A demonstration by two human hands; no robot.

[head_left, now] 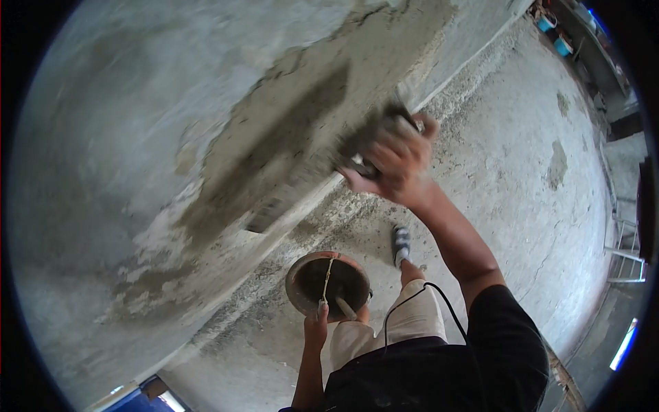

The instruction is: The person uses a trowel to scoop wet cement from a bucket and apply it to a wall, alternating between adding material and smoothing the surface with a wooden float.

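Observation:
My right hand is wrapped round the handle of a plastering trowel, blurred by motion. The long blade lies along the lower part of the wall, over a darker band of wet plaster. Below, my left hand is closed on the yellowish rope handle of a round bucket. A pale stick-like handle leans inside that bucket. The bucket hangs in front of my legs, close to the foot of the wall.
Rough concrete floor stretches to the right, gritty along the wall's base. Blue containers stand far off at the upper right. A pale metal frame is at the right edge, and a blue object at the lower left.

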